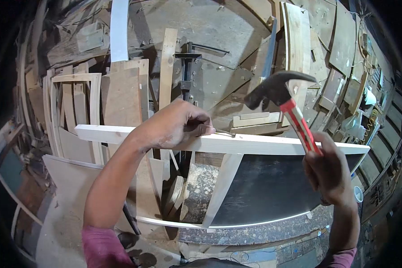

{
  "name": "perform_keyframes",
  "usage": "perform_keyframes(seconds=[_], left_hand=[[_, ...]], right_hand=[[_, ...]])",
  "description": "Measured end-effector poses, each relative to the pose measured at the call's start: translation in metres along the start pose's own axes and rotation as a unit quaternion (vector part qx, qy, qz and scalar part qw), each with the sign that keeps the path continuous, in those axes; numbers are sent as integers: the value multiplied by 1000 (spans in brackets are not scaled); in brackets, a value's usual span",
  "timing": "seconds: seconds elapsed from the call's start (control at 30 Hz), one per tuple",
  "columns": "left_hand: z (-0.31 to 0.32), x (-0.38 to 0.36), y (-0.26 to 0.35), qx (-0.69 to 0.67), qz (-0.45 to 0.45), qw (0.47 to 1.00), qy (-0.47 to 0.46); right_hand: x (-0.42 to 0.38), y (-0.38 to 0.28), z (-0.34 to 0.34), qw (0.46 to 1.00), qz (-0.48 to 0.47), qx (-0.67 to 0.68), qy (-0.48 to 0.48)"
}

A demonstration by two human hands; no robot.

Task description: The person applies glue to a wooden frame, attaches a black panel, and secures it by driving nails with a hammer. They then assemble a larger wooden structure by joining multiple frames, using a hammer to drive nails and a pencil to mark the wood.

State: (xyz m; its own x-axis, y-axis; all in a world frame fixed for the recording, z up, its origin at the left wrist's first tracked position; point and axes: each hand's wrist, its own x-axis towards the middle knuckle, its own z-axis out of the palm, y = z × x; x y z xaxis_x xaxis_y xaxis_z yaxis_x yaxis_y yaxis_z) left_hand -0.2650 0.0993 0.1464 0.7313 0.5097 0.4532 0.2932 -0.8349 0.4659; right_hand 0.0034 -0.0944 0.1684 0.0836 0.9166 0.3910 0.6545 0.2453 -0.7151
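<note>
My right hand [328,172] is wrapped round the red and white handle of a claw hammer [272,91]. The hammer's dark head is raised above a pale wooden rail [263,142]. On that rail rests my left hand [183,125], fingers pinched on a thin, nail-like metal piece [225,132] that slants low along the top edge. The rail is the upper side of a wooden frame standing on edge, with a dark panel [277,190] set in it and a pale crosspiece [222,190] beside the panel.
Behind the rail stand a bar clamp [186,71] and an upright wooden strip [167,67]. Small wooden frames [96,96] lean at the left. Boards [297,49] and wood offcuts [257,119] lie farther back. A speckled plank [254,235] lies below the frame.
</note>
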Motion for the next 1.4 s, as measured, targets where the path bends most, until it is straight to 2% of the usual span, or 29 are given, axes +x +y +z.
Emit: perform_keyframes(seconds=[0.07, 0.17, 0.23, 0.33, 0.4, 0.47, 0.5, 0.57, 0.67, 0.7, 0.73, 0.77, 0.8, 0.83, 0.87, 0.9, 0.93, 0.97, 1.0, 1.07, 1.1, 1.17, 1.23, 1.3, 1.37, 1.4], left_hand=[[-1, -1, 11, 75, -69, 995, -5], [-1, -4, 12, 48, -92, 995, -4], [-2, -6, 15, 32, -77, 996, -5], [-1, -7, 10, 19, -41, 999, 3], [0, -7, 9, 19, -18, 1000, 13], [0, -8, 12, 29, -29, 999, 16], [-3, -6, 5, 17, -1, 1000, -2], [-2, -6, 6, 13, -13, 1000, -1], [0, -7, 9, 6, -28, 1000, 1], [0, -7, 10, 5, -31, 1000, 1], [0, -7, 11, 5, -30, 1000, 1], [0, -6, 10, 7, -26, 1000, 6], [2, -7, 9, 8, -24, 1000, 13], [4, -8, 5, 9, -25, 1000, 9], [6, -7, -2, 12, 2, 1000, 13], [6, -5, -5, 12, 29, 999, 21], [5, -6, -1, 11, 31, 999, 23], [1, -6, 7, 10, 5, 1000, 13], [0, -7, 11, 8, -22, 1000, 0], [1, -8, 10, 19, -24, 1000, 6], [2, -9, 9, 19, -14, 1000, 10], [1, -9, 9, 20, -6, 1000, 15], [0, -8, 11, 31, 5, 999, 7], [3, -9, 8, 24, 10, 999, 19], [0, -5, 9, 17, 20, 999, 28], [1, -6, 12, 15, -22, 1000, 17]], right_hand=[[6, -12, -3, 999, 36, -7, -16], [13, -21, -2, 999, 19, -26, -21], [17, -21, -5, 982, 39, -143, -113], [16, -21, -7, 978, -2, -174, -115], [13, -24, -15, 983, -8, -146, -108], [8, -34, -26, 991, 20, -87, 97], [9, -34, -40, 986, -58, -57, 144], [18, -29, -70, 945, -196, 25, 261], [25, -22, -89, 909, -341, 167, 173], [23, -7, -77, 936, -275, 148, 163], [21, 4, -67, 951, -287, -33, 110], [19, 14, -57, 923, -320, -204, 62], [17, 13, -50, 862, -346, -370, 11], [15, 11, -43, 769, -389, -506, -35], [14, -2, -33, 867, -301, -397, -37], [12, -24, -33, 927, -185, -326, -7], [9, -46, -34, 971, -67, -223, 45], [7, -69, -34, 986, 32, -119, 114], [9, -69, -42, 978, -9, -57, 202], [24, -63, -69, 933, -203, 84, 286], [31, -58, -74, 911, -258, 139, 290], [36, -31, -65, 920, -255, 177, 239], [29, -9, -48, 940, -250, 173, 156], [23, -7, -36, 976, -211, -52, 36], [22, -9, -27, 946, -153, -275, -80], [22, -16, -29, 979, -69, -192, 15]])
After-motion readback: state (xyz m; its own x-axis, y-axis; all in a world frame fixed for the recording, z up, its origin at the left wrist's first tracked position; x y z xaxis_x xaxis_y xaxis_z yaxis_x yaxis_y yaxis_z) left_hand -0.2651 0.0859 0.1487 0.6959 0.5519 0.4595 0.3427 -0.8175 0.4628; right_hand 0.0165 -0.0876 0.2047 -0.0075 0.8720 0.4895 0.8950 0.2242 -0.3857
